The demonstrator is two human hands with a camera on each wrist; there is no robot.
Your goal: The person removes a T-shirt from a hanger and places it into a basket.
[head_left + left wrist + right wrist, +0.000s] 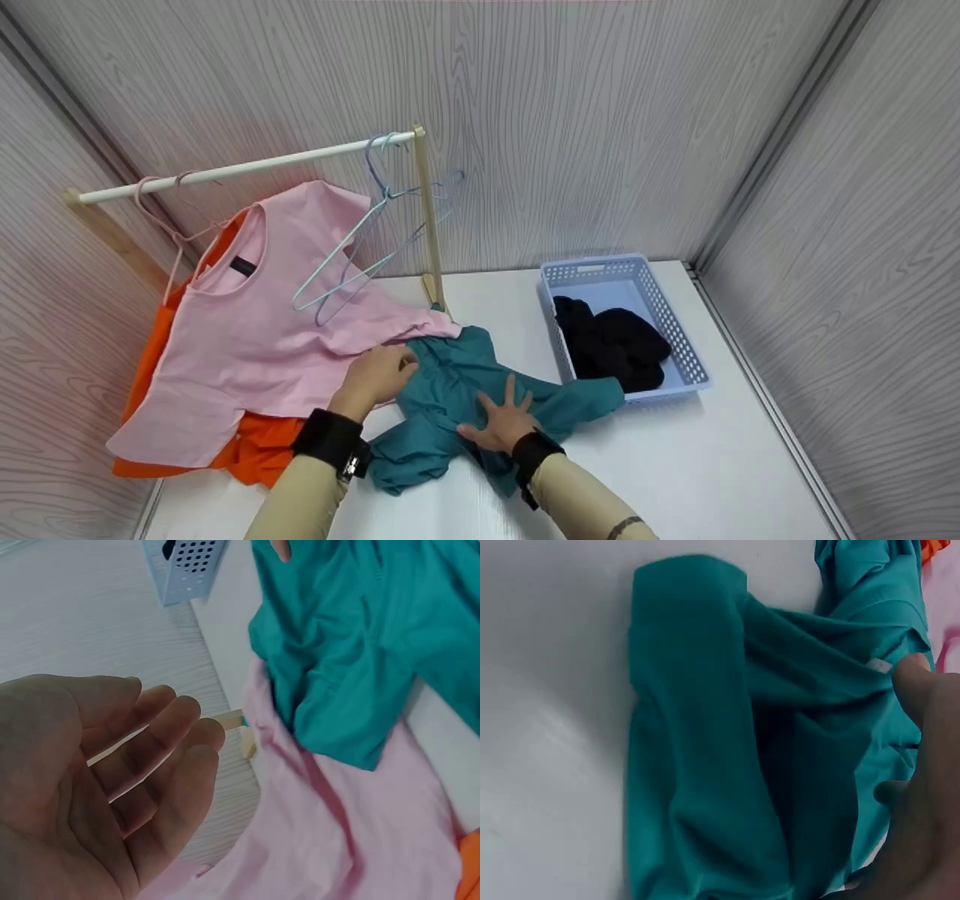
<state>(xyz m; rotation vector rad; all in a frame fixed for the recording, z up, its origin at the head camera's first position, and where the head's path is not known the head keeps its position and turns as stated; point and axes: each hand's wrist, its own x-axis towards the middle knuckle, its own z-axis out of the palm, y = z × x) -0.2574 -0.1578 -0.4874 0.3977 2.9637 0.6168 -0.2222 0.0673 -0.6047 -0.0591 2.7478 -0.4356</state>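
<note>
A crumpled teal garment [450, 382] lies on the white table, its sleeve-like end reaching right to the basket's edge. My right hand [502, 424] is over it with fingers spread; in the right wrist view the fingers [911, 690] are beside its folds. My left hand [379, 375] is just left of the teal cloth, overlapping the pink shirt [277, 322] in the head view. In the left wrist view the left hand [127, 780] has loosely bent fingers with nothing between them. The pink shirt hangs from a pink hanger [178, 238], its hem spread under the teal cloth's edge.
A rack with a white rod [255, 166] and wooden posts stands at the left back. Light blue hangers [352, 281] hang at its right end. An orange garment [262, 446] is behind the pink shirt. A blue basket [679, 330] at right holds black cloth [615, 345].
</note>
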